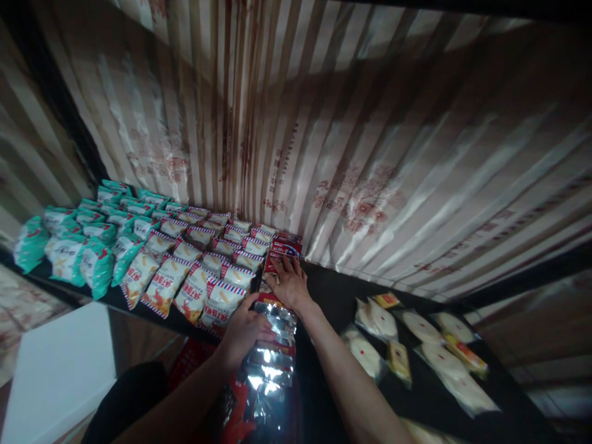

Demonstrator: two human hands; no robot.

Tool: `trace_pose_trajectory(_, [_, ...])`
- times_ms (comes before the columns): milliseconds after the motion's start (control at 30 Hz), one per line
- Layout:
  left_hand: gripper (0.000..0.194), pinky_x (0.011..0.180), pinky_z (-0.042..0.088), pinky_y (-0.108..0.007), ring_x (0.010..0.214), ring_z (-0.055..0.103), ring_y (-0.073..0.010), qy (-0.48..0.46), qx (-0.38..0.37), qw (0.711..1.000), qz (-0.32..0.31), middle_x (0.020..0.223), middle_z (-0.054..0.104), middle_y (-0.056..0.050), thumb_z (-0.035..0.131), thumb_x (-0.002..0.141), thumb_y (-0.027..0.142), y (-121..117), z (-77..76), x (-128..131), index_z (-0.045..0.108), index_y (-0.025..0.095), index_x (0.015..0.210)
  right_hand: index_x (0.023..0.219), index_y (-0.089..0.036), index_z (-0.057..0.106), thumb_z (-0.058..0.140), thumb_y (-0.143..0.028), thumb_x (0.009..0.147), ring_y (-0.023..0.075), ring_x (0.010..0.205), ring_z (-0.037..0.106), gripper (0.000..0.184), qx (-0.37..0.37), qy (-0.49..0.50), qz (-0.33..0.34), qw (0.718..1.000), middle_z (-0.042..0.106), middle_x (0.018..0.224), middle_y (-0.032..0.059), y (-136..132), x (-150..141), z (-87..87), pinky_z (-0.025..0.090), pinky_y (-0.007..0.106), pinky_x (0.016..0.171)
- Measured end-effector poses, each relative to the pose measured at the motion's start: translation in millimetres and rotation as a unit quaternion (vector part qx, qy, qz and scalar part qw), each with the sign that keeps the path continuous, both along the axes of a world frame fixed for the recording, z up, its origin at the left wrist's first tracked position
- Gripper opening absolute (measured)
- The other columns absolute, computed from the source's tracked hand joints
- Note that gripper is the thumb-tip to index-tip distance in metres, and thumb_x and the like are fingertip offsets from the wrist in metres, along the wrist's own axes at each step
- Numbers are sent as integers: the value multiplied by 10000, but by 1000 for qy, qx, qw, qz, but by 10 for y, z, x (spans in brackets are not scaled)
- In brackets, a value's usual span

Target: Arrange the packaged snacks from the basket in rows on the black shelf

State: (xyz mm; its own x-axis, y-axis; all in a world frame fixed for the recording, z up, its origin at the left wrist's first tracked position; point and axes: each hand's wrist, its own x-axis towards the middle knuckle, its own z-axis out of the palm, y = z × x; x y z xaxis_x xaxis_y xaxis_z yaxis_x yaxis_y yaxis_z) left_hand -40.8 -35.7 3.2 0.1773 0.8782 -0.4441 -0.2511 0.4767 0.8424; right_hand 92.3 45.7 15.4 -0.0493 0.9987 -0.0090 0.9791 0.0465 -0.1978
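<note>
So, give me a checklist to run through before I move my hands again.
1. Right hand flat on the red packets, fingers spread: ok, right hand, red packets.
2. Left hand on the shiny silver wrapper: ok, left hand, wrapper.
3. Wrapper's contents: cannot tell, glare and the left hand hide them.
4. Teal bags grouped left of the white bags: ok.
5. Round flat packs in neat rows: not ok, they lie at angles.

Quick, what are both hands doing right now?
Left hand: on the shiny pack; whether it grips can't be told.
Right hand: open, fingers spread over the red packs.
</note>
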Motion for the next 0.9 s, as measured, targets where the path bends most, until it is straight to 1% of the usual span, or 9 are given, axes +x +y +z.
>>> trace_pose_trajectory(100, [695, 571, 532, -293, 560, 657, -185, 17, -2, 1000, -4, 621, 625, -4, 584, 752, 212, -23, -3, -14, 277, 94, 1364, 1393, -314, 350, 333, -595, 865, 320, 1390, 100, 598, -6, -2, -4, 1000, 263, 1502, 54, 8, -8, 14, 165, 506, 1061])
trace_pose_trajectory(200, [728, 600, 535, -295, 590, 657, -179, 1, 7, 1000, 4, 654, 621, -2, 607, 734, 215, -43, 5, -4, 265, 98, 1366, 1388, -302, 363, 341, -631, 844, 328, 1395, 59, 636, 5, -3, -6, 1000, 257, 1503, 70, 20, -22, 38, 130, 521, 1067])
trace_pose_trajectory(333, [730, 617, 535, -288, 603, 647, -160, -19, 19, 1000, 9, 682, 600, 8, 612, 725, 210, -77, 32, 12, 269, 104, 1361, 1366, -292, 404, 358, -633, 839, 315, 1395, 71, 630, 24, -5, -6, 1000, 280, 1492, 84, 19, -27, 79, 108, 512, 1075])
trace_pose_trajectory(467, [690, 604, 535, -286, 604, 633, -149, -14, 26, 999, 12, 715, 595, 6, 618, 722, 233, -125, 59, 14, 313, 123, 1331, 1370, -269, 401, 390, -571, 861, 304, 1390, 117, 592, 56, 9, -3, 998, 303, 1480, 94, -38, -4, 102, 151, 495, 1077])
trace_pose_trajectory(600, [585, 615, 537, -297, 628, 636, -155, -19, 47, 999, 16, 758, 606, -11, 649, 706, 313, -186, 92, -3, 437, 142, 1223, 1337, -198, 450, 409, -472, 882, 283, 1379, 174, 532, 131, 53, 11, 990, 325, 1465, 120, -192, 55, 87, 229, 462, 1069])
trace_pose_trajectory(700, [435, 594, 518, -269, 636, 644, -160, -7, 77, 997, -2, 762, 627, -33, 638, 716, 360, -312, 92, -39, 532, 139, 1075, 1267, -146, 507, 387, -427, 892, 261, 1352, 254, 484, 211, 128, 15, 969, 381, 1424, 141, -448, 122, 60, 274, 435, 1062])
trace_pose_trajectory(767, [358, 562, 498, -243, 633, 638, -155, -1, 106, 994, -37, 768, 641, -50, 624, 727, 382, -482, 48, -78, 577, 138, 984, 1223, -150, 522, 358, -412, 901, 240, 1287, 367, 446, 256, 198, -6, 946, 470, 1347, 139, -720, 162, 22, 315, 419, 1041])
trace_pose_trajectory(833, [307, 510, 472, -224, 598, 620, -143, -2, 119, 987, -107, 761, 645, -54, 599, 743, 390, -725, -58, -133, 609, 140, 921, 1161, -177, 534, 342, -404, 907, 216, 1135, 505, 391, 273, 276, -65, 919, 580, 1184, 117, -1068, 183, -56, 386, 395, 972])
trace_pose_trajectory(900, [257, 462, 440, -213, 543, 600, -132, 3, 94, 974, -206, 734, 648, -49, 575, 754, 347, -1002, -232, -207, 630, 140, 895, 1042, -180, 553, 357, -427, 898, 196, 923, 585, 347, 273, 350, -150, 883, 626, 977, 89, -1459, 175, -180, 453, 352, 842])
